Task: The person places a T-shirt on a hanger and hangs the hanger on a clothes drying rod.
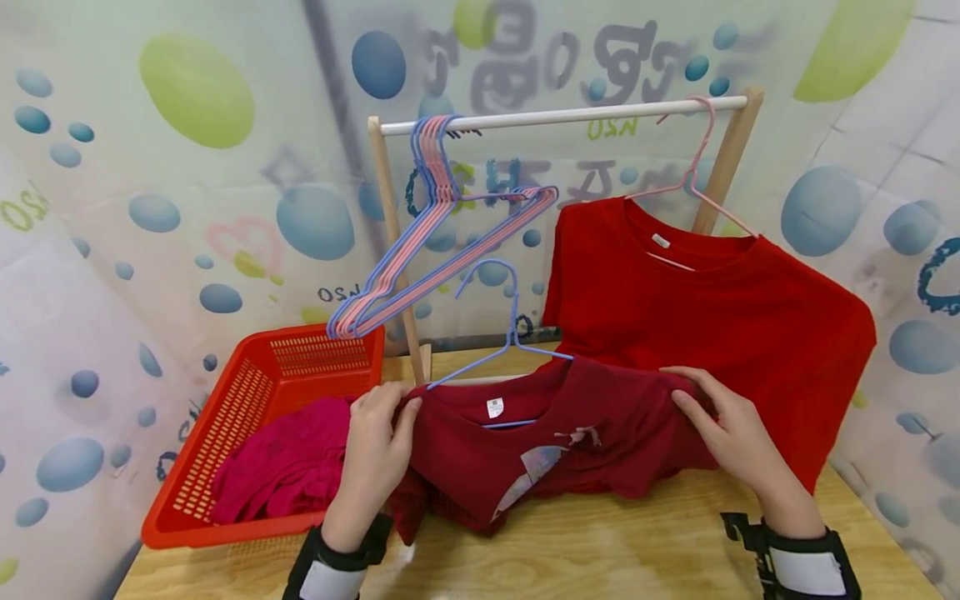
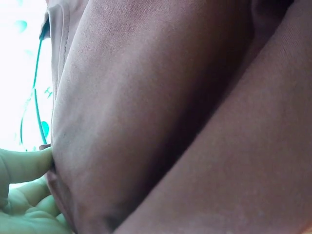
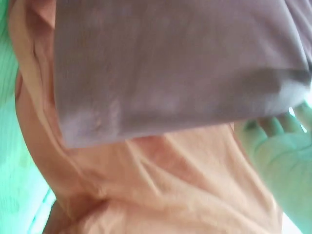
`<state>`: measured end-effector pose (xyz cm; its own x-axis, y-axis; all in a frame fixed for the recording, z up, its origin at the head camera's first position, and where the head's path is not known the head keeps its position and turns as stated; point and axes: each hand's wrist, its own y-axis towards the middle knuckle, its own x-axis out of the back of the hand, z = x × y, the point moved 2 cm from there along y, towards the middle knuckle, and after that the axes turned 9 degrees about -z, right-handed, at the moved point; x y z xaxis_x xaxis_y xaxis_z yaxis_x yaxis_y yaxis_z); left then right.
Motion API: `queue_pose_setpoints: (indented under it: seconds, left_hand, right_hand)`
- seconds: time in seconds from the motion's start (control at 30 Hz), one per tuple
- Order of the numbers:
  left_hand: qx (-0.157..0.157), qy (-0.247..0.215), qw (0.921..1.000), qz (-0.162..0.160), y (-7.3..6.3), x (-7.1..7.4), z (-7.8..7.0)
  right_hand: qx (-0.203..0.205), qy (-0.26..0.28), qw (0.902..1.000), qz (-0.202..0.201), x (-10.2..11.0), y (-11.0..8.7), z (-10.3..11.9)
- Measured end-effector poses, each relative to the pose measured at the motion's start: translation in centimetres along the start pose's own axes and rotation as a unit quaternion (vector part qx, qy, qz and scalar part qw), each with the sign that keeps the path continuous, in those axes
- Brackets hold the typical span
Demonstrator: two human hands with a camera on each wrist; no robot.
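Observation:
A dark red T-shirt (image 1: 465, 462) with a white neck label and a pale print on its front is held up by both hands over the wooden table. Inside its collar sits a blue wire hanger (image 1: 513, 323), its hook standing free above the neckline. My left hand (image 1: 377, 442) pinches the shirt at its left shoulder, by that end of the hanger; the thumb also shows against the cloth (image 2: 122, 97) in the left wrist view. At the opposite shoulder my right hand (image 1: 726, 423) grips the fabric between thumb and fingers. The hanger's right arm is hidden in the shirt.
A bright red T-shirt (image 1: 675, 308) hangs on a pink hanger (image 1: 693, 171) from the rack's white bar (image 1: 555, 118), just behind my right hand. Several blue and pink hangers (image 1: 435, 158) are bunched at the bar's left end. An orange-red basket (image 1: 183, 467) holds magenta cloth (image 1: 288, 462).

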<state>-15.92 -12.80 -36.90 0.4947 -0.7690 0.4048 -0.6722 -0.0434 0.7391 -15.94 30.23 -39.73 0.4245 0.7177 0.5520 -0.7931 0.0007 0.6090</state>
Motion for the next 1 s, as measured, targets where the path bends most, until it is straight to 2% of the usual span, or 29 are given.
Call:
queue_pose_setpoints:
  seconds: [0.17, 0.33, 0.43, 0.57, 0.67, 0.73, 0.77, 0.87, 0.93, 1.0]
  left_hand:
    - [0.014, 0.001, 0.9999, 0.003, 0.2, 0.2, 0.1]
    - [0.016, -0.005, 0.9999, 0.000, 0.3, 0.6, 0.3]
    - [0.016, -0.013, 0.9998, -0.001, 0.4, 0.7, 0.4]
    - [0.026, -0.021, 0.9994, 0.004, 0.4, 0.8, 0.3]
    - [0.036, -0.027, 0.9989, 0.008, 0.4, 0.8, 0.2]
    - [0.041, -0.032, 0.9986, 0.010, 0.4, 0.8, 0.2]
    - [0.043, -0.034, 0.9985, 0.010, 0.3, 0.8, 0.1]
    - [0.042, -0.034, 0.9985, 0.003, 0.2, 0.8, 0.0]
    - [0.036, -0.030, 0.9989, -0.007, 0.1, 0.8, -0.1]
    - [0.025, -0.025, 0.9993, -0.016, 0.1, 0.7, -0.2]
  right_hand:
    - [0.013, -0.009, 0.9994, -0.032, 0.9, 0.3, 0.0]
    - [0.002, 0.016, 0.9933, -0.115, 1.4, 0.3, 0.5]
    - [-0.002, 0.058, 0.9814, -0.183, 1.8, 0.2, 0.8]
    - [-0.017, 0.105, 0.9589, -0.263, 2.3, 0.2, 1.3]
    - [-0.030, 0.125, 0.9410, -0.313, 2.6, 0.3, 1.3]
    - [-0.044, 0.115, 0.9350, -0.333, 2.8, 0.3, 1.1]
    - [-0.058, 0.111, 0.9328, -0.338, 2.9, 0.3, 1.0]
    - [-0.121, 0.058, 0.9402, -0.313, 3.3, 0.1, 0.8]
    - [-0.178, 0.013, 0.9477, -0.264, 3.6, -0.1, 0.7]
    - [-0.214, -0.037, 0.9554, -0.200, 3.9, -0.3, 0.6]
